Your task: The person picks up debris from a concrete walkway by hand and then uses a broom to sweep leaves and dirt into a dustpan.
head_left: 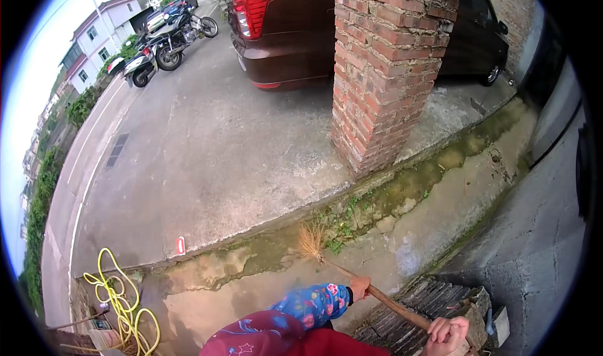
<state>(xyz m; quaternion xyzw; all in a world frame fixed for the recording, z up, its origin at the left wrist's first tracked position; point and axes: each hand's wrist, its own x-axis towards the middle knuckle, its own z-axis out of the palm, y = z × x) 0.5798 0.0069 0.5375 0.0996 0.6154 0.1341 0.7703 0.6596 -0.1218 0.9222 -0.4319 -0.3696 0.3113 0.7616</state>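
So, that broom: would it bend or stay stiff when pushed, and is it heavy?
The broom probably flexes at its bristles, which look thin and splayed. Its handle looks like one slim wooden pole, so that part should stay fairly stiff. Being so slender, it's likely light for its length.

Broom handle is seen as matt wood, bristles as dry fibre; pillar is built of rough brick; car body is finished glossy.
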